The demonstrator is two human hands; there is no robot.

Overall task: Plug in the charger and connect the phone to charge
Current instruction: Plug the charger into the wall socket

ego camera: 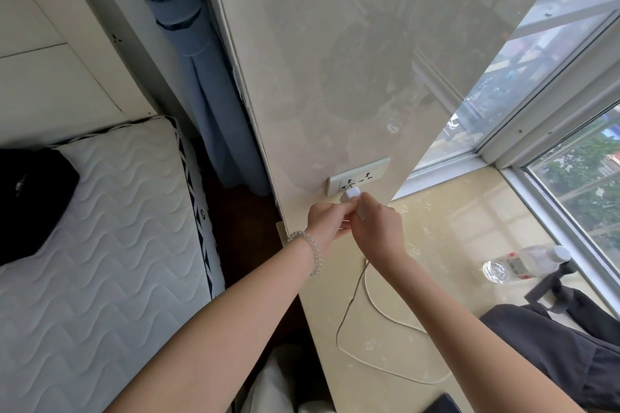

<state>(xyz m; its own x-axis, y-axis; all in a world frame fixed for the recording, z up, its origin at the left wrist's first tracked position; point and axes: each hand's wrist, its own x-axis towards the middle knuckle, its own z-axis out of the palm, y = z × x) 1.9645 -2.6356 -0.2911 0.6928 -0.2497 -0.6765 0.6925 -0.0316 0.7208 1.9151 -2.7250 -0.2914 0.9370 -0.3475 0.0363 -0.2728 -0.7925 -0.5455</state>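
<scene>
A white wall socket (365,175) sits low on the glossy beige wall panel, just above the window ledge. A small white charger (352,193) is held right at the socket's left outlet, and both hands pinch it. My left hand (327,219), with a clear bead bracelet on the wrist, grips it from the left. My right hand (377,226) grips it from the right. A white cable (375,307) loops over the beige ledge below my hands. A dark phone corner (441,404) shows at the bottom edge.
A clear water bottle (523,263) lies on the ledge (469,221) near the window (577,178). Dark fabric (570,339) lies at the right. A white mattress (100,245) with a black bag (30,201) is at the left, beside a blue curtain (201,77).
</scene>
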